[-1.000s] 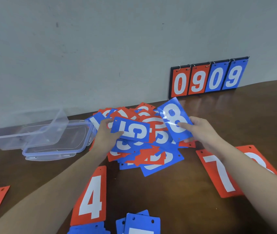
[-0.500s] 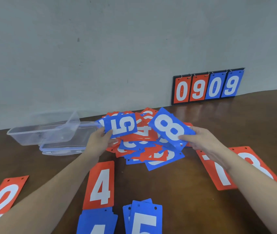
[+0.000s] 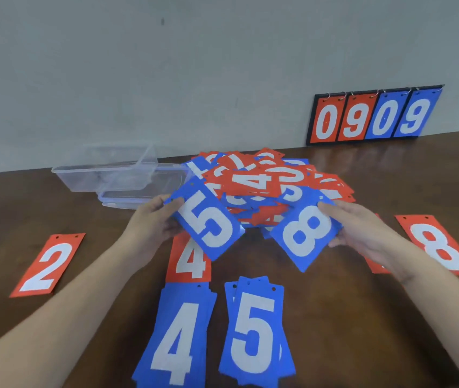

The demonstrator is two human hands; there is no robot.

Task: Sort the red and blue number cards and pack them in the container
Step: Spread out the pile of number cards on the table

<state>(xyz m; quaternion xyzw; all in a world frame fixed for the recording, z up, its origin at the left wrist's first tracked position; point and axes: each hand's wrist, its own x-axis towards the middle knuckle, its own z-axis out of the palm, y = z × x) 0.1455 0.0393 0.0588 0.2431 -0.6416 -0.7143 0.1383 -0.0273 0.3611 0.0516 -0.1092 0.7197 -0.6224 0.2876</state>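
Both hands drew blue 5 (image 3: 208, 224), blue 8 (image 3: 305, 233) nearer, off pile

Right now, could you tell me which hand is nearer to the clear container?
Left. The left hand sits just in front of the clear container; the right hand is across the card pile.

brown table (image 3: 362, 317) | card heap (image 3: 264, 186) | clear container (image 3: 105, 177) | sorted cards (image 3: 253, 331) | scoreboard (image 3: 374, 116)

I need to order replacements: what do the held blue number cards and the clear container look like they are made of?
The blue 5 card and blue 8 card look like thin stiff plastic sheet, semi-matte, with white printed digits and punched holes; coated card is possible. The clear rectangular container looks like translucent moulded plastic: the table shows through its walls.
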